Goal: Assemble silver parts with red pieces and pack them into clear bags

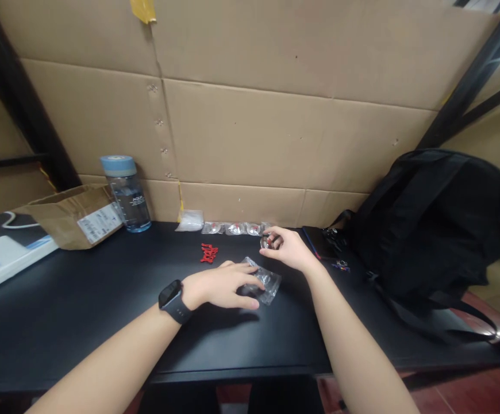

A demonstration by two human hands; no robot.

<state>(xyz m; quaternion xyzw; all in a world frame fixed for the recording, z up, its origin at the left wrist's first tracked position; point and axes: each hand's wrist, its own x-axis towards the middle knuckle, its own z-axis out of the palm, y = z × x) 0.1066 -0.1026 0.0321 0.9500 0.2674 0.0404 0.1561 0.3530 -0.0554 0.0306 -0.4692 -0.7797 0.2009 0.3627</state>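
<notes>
My right hand point(292, 248) pinches a small round clear disc point(264, 244) with a bit of red in it, between thumb and fingers just above the table. With fingers stretched out, my left hand point(222, 286) lies over a clear plastic bag point(271, 284), its fingertips touching the bag. Behind the hands, against the cardboard, is a row of bagged round pieces with red centres, among them one bagged piece point(235, 229). A small heap of red pieces point(209, 253) lies left of the bag. A stack of clear bags point(190, 221) ends the row.
A blue-lidded water bottle point(130, 198) stands at the back left beside an open brown paper bag point(75, 215) and a white power strip point(12, 261). On the right sits a black backpack point(435, 230), with cables point(335, 240) and small colourful bits point(341, 265) near it. Cardboard point(254, 132) walls the back.
</notes>
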